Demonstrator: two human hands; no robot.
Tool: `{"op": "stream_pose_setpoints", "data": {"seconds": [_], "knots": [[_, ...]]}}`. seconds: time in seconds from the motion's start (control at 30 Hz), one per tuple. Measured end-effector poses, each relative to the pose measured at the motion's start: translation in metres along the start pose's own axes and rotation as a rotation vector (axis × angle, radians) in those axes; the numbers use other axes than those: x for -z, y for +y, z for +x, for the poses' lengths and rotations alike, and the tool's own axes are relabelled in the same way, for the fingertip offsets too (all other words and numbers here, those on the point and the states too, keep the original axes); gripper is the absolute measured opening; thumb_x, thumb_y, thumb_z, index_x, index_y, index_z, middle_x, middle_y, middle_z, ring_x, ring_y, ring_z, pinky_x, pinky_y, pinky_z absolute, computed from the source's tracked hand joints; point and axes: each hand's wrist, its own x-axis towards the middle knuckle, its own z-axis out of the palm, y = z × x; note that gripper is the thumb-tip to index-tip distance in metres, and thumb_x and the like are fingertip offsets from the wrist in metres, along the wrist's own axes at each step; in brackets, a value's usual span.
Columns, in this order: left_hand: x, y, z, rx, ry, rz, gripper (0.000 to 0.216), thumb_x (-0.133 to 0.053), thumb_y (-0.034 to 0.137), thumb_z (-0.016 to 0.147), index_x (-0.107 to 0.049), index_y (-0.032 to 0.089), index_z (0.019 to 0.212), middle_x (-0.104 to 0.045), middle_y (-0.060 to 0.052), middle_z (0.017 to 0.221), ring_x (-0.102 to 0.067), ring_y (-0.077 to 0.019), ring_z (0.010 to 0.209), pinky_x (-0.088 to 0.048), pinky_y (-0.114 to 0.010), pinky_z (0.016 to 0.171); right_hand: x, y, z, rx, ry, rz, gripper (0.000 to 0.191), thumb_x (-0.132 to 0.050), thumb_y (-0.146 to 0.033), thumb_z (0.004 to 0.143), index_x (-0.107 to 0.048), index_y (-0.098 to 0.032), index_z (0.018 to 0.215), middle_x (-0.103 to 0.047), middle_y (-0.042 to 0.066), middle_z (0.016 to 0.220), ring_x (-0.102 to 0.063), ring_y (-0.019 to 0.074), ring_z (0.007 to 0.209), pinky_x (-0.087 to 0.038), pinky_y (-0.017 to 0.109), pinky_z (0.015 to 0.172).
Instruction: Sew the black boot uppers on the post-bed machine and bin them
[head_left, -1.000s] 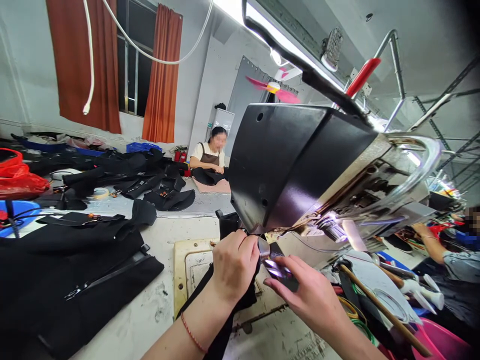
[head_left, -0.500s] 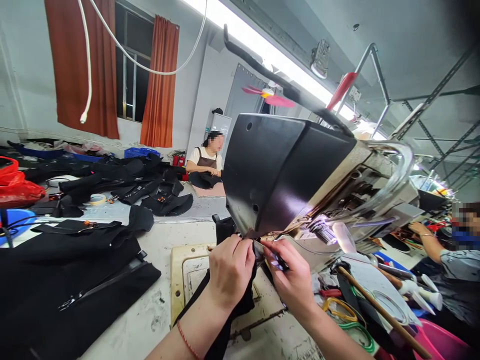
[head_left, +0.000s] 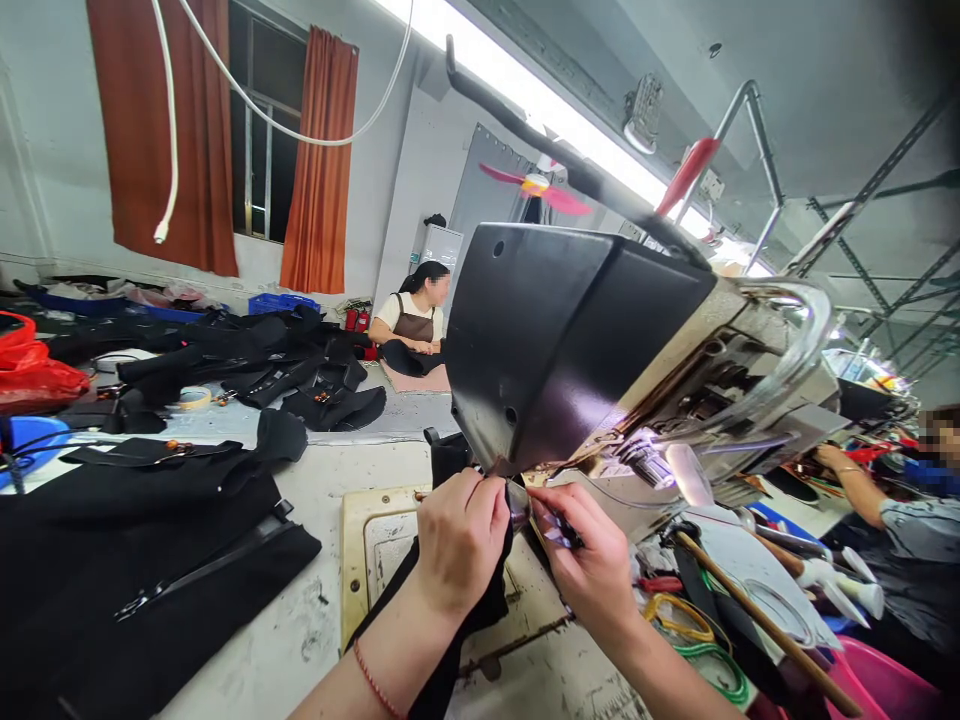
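An industrial sewing machine (head_left: 570, 340) with a black cover and cream body stands tilted before me. Beneath its head, my left hand (head_left: 459, 540) is closed on a piece of black fabric (head_left: 480, 612), which hangs down over the machine bed and past my forearm. My right hand (head_left: 592, 555) is closed around a small dark, shiny tool (head_left: 562, 530) in the palm, its kind mostly hidden by the fingers. Its thumb and forefinger meet close to the needle area, right of my left hand. The needle and stitching point are hidden behind the cover and my fingers.
Black fabric pieces with a zipper (head_left: 202, 520) lie left on the table. More black pieces (head_left: 322, 390) and a tape roll (head_left: 195, 398) are behind. A wooden stick (head_left: 765, 620), coloured rolls and a pink basin (head_left: 885, 680) sit right. Two co-workers sit nearby.
My right hand has shifted slightly right, away from my left hand. The left hand and the black fabric stay almost in place. The co-worker at the back has turned their head slightly.
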Motion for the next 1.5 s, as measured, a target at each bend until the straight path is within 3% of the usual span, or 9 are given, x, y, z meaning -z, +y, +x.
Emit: {"op": "stream_pose_setpoints", "data": {"seconds": [1.5], "knots": [[0.0011,-0.0006,-0.001,-0.01,-0.035,-0.013,0.025,-0.046,0.013,0.091,-0.061,0.019,0.071,-0.059,0.0,0.064,-0.055,-0.0142,0.06,-0.039,-0.027,0.056,-0.0053,-0.0048,0.0067,0.035,0.05,-0.023,0.026,-0.051,-0.006,0.085,-0.065,-0.019,0.102,-0.06,0.004,0.081,-0.06,0.0147,0.073,-0.051,0.026,0.066]]}}
